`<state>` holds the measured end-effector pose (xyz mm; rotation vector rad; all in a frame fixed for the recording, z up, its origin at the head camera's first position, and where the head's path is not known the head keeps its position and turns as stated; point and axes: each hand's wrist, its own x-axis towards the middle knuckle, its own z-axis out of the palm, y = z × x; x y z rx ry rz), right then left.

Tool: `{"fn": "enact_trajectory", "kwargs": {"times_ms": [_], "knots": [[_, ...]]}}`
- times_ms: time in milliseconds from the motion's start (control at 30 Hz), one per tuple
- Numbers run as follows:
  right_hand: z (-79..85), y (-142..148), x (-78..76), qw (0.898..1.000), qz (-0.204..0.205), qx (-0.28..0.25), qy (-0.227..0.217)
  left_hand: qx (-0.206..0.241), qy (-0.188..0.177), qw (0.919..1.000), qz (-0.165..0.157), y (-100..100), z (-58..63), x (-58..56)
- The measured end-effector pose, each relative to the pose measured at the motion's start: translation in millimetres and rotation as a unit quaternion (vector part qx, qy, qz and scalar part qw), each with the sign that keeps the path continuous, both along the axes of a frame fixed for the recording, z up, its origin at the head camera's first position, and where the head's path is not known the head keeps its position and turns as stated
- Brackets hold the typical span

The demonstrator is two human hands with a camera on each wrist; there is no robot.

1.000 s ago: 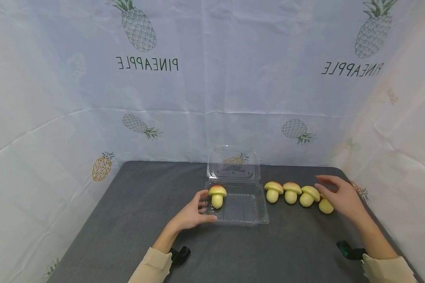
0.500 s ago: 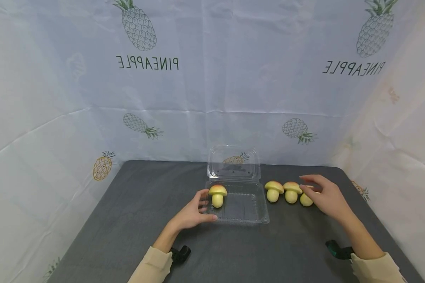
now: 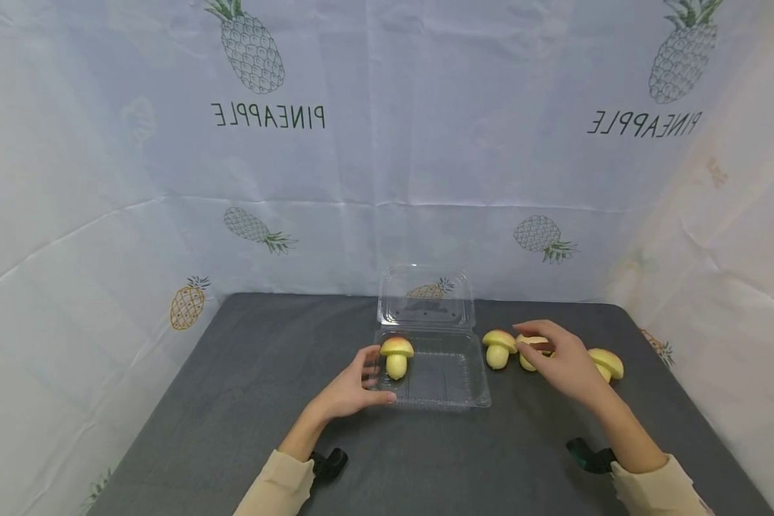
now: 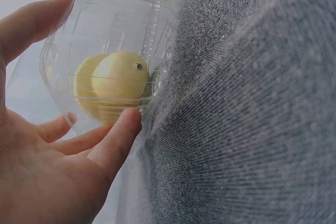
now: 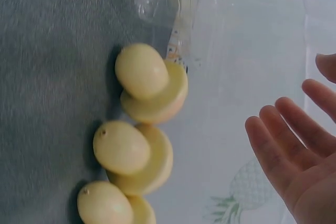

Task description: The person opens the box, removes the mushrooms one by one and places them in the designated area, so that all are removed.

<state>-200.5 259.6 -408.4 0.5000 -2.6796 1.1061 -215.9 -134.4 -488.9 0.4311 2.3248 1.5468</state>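
My left hand (image 3: 347, 390) holds the left end of a clear plastic clamshell container (image 3: 448, 376), with the thumb at its front edge and the fingers along its side. In the left part of the container lies a yellow toy mushroom (image 3: 396, 358) with a reddish cap top. More such mushrooms lie in a row to the right of the container: the nearest mushroom (image 3: 497, 351) is in full view, and the rightmost mushroom (image 3: 608, 362) shows past the wrist. Above the row hovers my right hand (image 3: 564, 365), partly covering the mushrooms between. Its fingers are spread and touch nothing in the right wrist view.
The container's lid (image 3: 426, 304) stands raised at the back. A dark grey cloth covers the table (image 3: 245, 401). White curtains (image 3: 413, 158) printed with pineapples rise behind the table and at both sides.
My right hand has moved left along the row of mushrooms, uncovering the rightmost one. My left hand, the container and the mushroom inside have stayed in place.
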Motion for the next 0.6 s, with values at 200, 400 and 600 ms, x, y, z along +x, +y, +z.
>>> {"fn": "enact_trajectory", "kwargs": {"times_ms": [200, 400, 600], "knots": [[-5.6, -15, -2.6, 0.999, 0.023, -0.024, 0.007, -0.001, -0.002, 1.0, 0.001, 1, 0.1, 0.0], [-11.3, -27, -6.9, 0.999, 0.038, -0.037, 0.004, 0.001, 0.001, 1.0, 0.001, 1, -0.8, -0.6], [-17.7, -41, -11.8, 0.998, 0.053, -0.043, -0.002, 0.0, 0.003, 1.0, 0.002, 1, -0.8, -0.3]]}}
